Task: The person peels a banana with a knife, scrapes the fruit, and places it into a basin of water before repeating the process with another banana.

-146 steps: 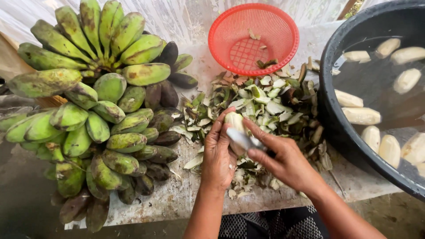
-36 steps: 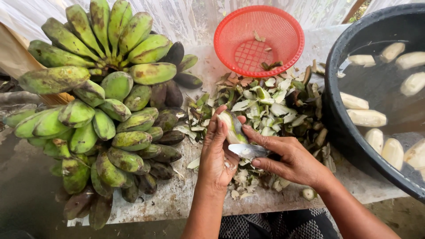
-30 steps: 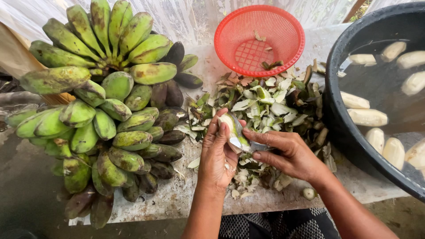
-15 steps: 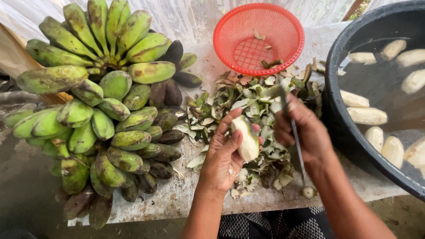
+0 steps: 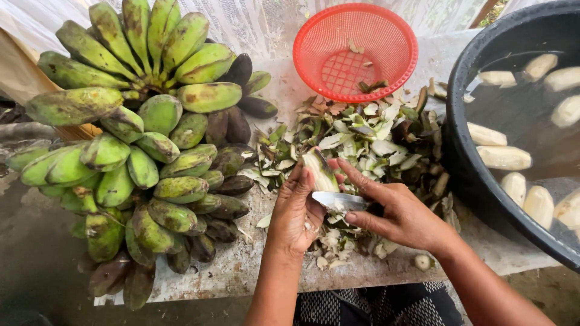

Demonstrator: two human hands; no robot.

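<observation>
My left hand (image 5: 296,211) grips a partly peeled green banana (image 5: 319,170), pale flesh showing with a strip of green skin left on it. My right hand (image 5: 396,211) holds a small knife (image 5: 338,200), its blade lying flat against the banana's lower end, forefinger stretched along the fruit. Both hands work above a heap of green and white peelings (image 5: 362,142) on the worn table (image 5: 235,268).
A big bunch of green bananas (image 5: 139,139) fills the left of the table. A red mesh basket (image 5: 355,51) with a few scraps sits at the back. A black tub (image 5: 483,181) of water with peeled bananas (image 5: 503,157) stands at the right.
Half a second ago my right hand was raised away with the knife upright; it has come back and the blade now rests against the banana in my left hand.
</observation>
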